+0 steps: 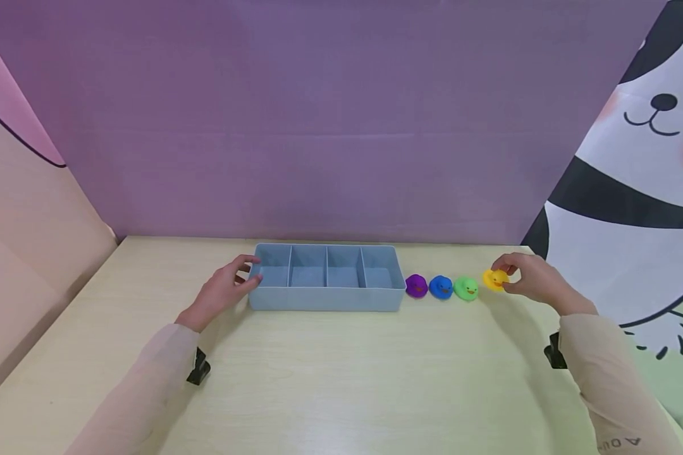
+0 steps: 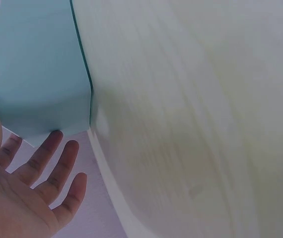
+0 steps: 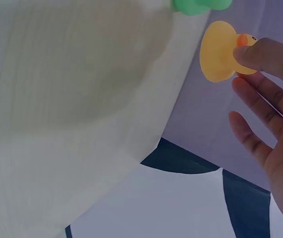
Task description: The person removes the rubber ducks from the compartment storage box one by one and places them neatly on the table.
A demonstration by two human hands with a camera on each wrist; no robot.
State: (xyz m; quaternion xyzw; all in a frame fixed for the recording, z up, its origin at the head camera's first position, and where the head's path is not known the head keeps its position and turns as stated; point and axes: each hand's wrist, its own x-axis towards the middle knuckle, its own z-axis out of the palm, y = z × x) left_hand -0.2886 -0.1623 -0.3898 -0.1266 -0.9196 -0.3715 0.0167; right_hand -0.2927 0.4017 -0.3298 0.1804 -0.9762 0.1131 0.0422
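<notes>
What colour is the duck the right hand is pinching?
Yellow. The right hand pinches the yellow duck, with an orange beak; the right wrist view shows it best.

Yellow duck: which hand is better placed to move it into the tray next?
Right, probably. The right hand already pinches the yellow duck at the far end of the duck row. The left hand rests open against the tray's opposite end, holding no duck.
</notes>
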